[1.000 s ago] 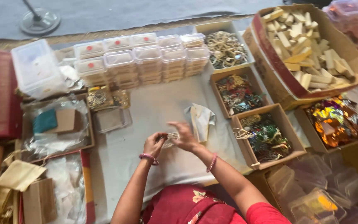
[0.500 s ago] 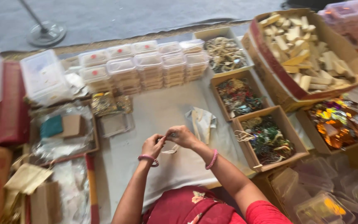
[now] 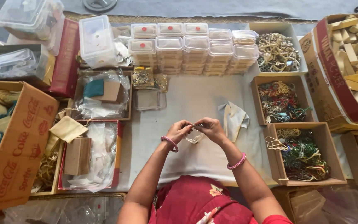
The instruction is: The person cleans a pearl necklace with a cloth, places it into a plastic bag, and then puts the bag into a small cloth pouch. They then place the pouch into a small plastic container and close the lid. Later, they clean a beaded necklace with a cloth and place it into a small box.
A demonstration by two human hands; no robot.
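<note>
Head view is showing both hands meeting over the pale cloth [image 3: 195, 99]: left hand [image 3: 179, 130] and right hand [image 3: 209, 128] are pinching a small beaded band [image 3: 194, 139], sagging crosswise between them, equally near each.

- White beaded string [image 3: 194, 139] at frame centre.
- Pink bangles [image 3: 237, 162] on both wrists.
- Red floral dress [image 3: 195, 203], bottom centre.
- Pale grey cloth [image 3: 191, 99].
- Green and gold beads [image 3: 305, 153], right box.
- Teal pouch [image 3: 93, 88], left.
</note>
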